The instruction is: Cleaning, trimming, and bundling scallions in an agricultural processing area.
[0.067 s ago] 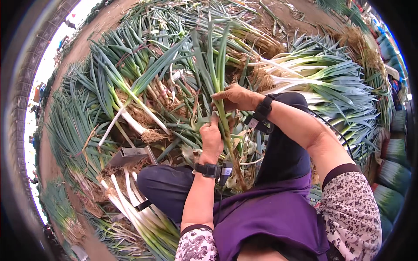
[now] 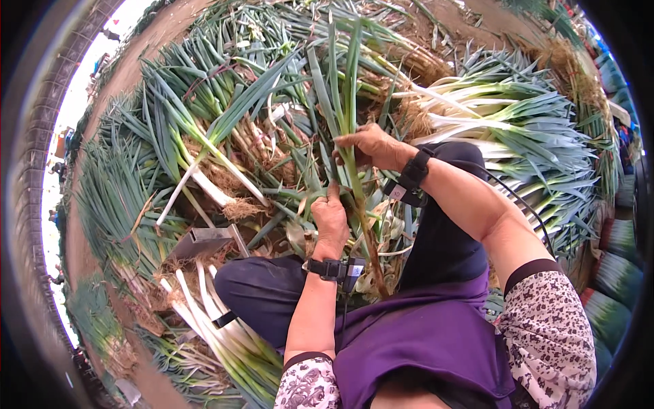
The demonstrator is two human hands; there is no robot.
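A leek stands nearly upright in front of me, its green leaves up and its brownish lower end down by my lap. My right hand grips it at the base of the leaves, fingers and thumb wrapped round the stalk. My left hand is closed just left of the stalk, thumb uppermost. A dark strip of leaf seems to run up from its thumb, but what the fingers hold is hidden. Loose peeled leaves lie beneath both hands.
White peeled leeks are heaped at the right. Rooted, unpeeled leeks pile up at the left and far side. A metal bracket stands by my left knee, near a bundle of white-stemmed leeks. Several green bundles line the far right.
The leek's top and my right hand have shifted slightly right. My left hand has dropped a little, and its thumb is farther from the stalk.
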